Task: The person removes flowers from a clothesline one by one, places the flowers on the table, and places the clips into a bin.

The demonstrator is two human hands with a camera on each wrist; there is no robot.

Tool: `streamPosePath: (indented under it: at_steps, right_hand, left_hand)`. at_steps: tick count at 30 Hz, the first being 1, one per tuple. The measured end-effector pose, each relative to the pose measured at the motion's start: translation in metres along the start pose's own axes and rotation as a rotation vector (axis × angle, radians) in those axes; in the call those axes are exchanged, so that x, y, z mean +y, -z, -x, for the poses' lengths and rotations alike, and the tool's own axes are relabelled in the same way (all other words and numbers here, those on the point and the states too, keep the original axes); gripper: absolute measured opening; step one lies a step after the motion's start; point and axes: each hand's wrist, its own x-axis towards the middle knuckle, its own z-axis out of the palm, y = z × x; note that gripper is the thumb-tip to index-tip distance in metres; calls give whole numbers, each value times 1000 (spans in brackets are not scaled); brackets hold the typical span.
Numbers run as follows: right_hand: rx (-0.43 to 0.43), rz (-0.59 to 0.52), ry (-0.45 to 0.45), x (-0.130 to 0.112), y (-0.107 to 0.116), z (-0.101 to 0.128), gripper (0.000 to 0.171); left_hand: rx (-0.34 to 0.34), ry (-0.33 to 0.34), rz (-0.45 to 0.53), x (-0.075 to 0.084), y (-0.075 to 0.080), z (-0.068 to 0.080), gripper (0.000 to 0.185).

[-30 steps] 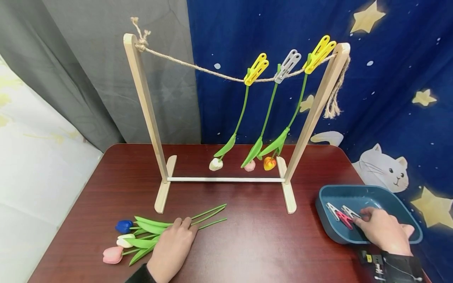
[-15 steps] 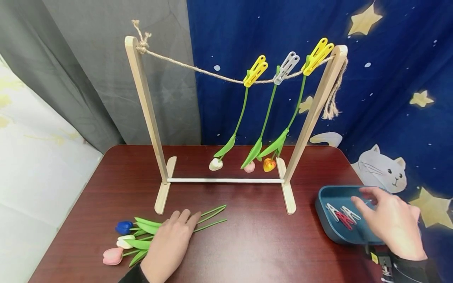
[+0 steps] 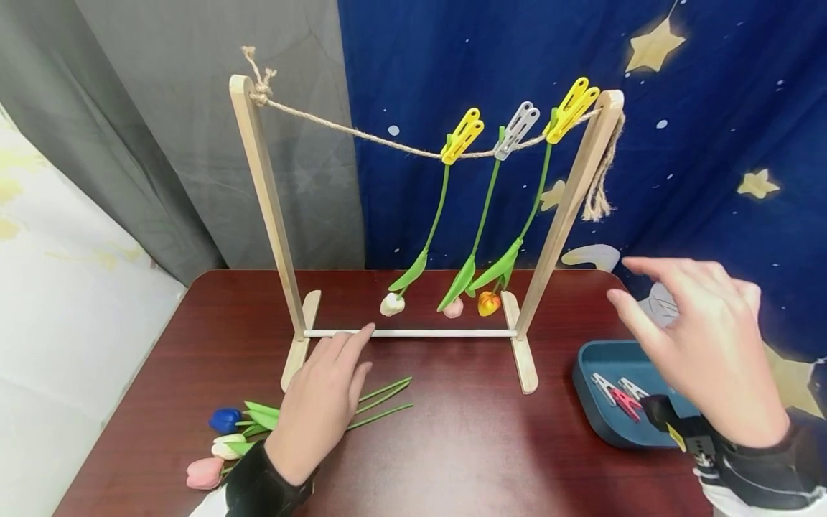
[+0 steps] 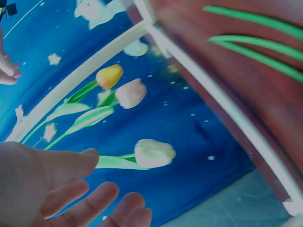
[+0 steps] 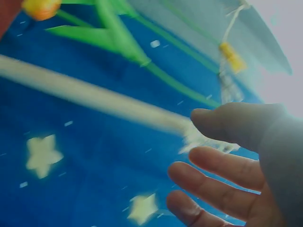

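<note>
My left hand [image 3: 323, 395] is raised over a bunch of tulips, its fingers extended and holding nothing. Part of the bunch is hidden behind it, while a blue tulip [image 3: 225, 420], a white tulip [image 3: 227, 446] and a pink tulip [image 3: 204, 473] show at its left. Thumb and fingers spread apart, my right hand [image 3: 707, 345] hovers over the blue tray [image 3: 591, 416] and covers its right part. From a rope [image 3: 362, 134] hang a white tulip [image 4: 154, 152], a pink tulip [image 4: 131, 93] and an orange tulip [image 4: 109, 76], heads down, clipped by yellow and grey clothespins [image 3: 517, 131].
The rope spans a wooden frame [image 3: 268, 201] with a white crossbar [image 3: 446, 333] low between its feet. White and red clothespins [image 3: 624, 402] lie in the tray. A grey curtain and a blue starry curtain [image 3: 420, 64] hang behind the table [image 3: 452, 445].
My left hand has lifted off the tulips and moved forward toward the frame. My right hand has risen out of the tray, its fingers spreading. The hanging tulips stay in place.
</note>
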Motion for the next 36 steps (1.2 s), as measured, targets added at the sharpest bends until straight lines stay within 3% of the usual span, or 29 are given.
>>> streamPosePath:
  at_steps: [12, 20, 28, 36]
  right_hand:
    - [135, -82, 293, -59, 22, -65, 49]
    - [134, -132, 402, -83, 25, -102, 49]
    - [19, -67, 455, -108, 25, -144, 48]
    - [-151, -57, 491, -121, 13, -176, 47]
  left_hand:
    - [105, 55, 163, 11, 9, -49, 63]
    - [200, 58, 298, 18, 13, -85, 60]
    - [269, 66, 493, 25, 5, -119, 57]
    - [293, 123, 594, 27, -8, -151, 55]
